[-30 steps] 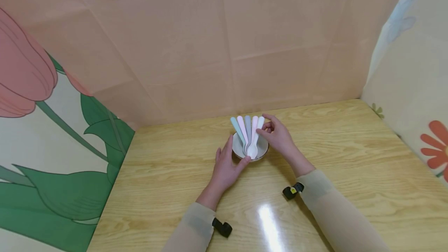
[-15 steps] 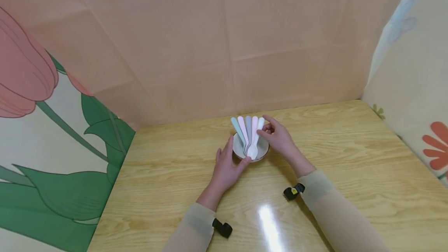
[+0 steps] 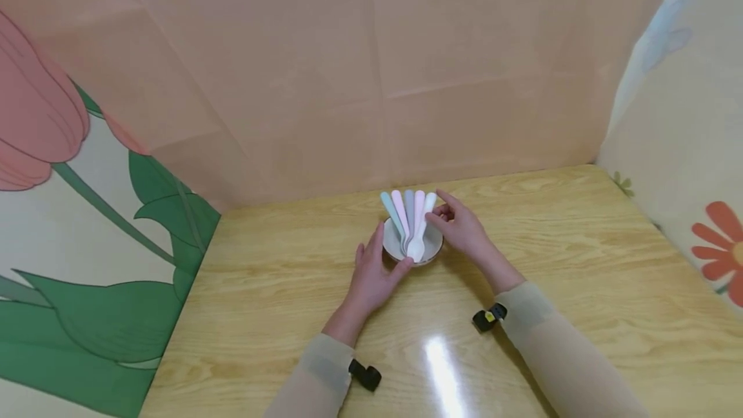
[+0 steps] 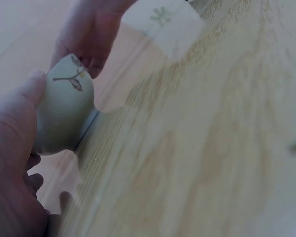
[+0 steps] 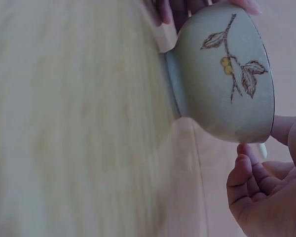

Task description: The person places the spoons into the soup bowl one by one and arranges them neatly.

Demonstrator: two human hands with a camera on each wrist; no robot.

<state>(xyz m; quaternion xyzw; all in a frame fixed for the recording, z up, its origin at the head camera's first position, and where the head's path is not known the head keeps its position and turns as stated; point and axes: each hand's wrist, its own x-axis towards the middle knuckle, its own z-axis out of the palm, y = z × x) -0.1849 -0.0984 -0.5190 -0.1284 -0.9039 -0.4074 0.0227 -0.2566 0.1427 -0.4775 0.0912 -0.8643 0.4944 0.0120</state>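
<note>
A small pale bowl (image 3: 434, 248) stands on the table, with a brown twig and leaf print on its outer wall (image 5: 207, 98). My left hand (image 3: 369, 281) holds it from the left, thumb on the near rim and fingers along the side. Several pastel spoons lean fanned out in the bowl, among them a teal spoon (image 3: 390, 206), a lilac spoon (image 3: 409, 206) and a white spoon (image 3: 430, 201) at the right. With thumb and fingers, my right hand (image 3: 464, 231) pinches the white spoon's handle. The right wrist view shows its fingers (image 5: 246, 177) curled right beside the bowl's rim.
The wooden table (image 3: 261, 295) reaches back to a pink cloth wall (image 3: 302, 108). A tulip-printed panel (image 3: 104, 211) borders the left side, and a flower-printed panel (image 3: 685, 166) the right.
</note>
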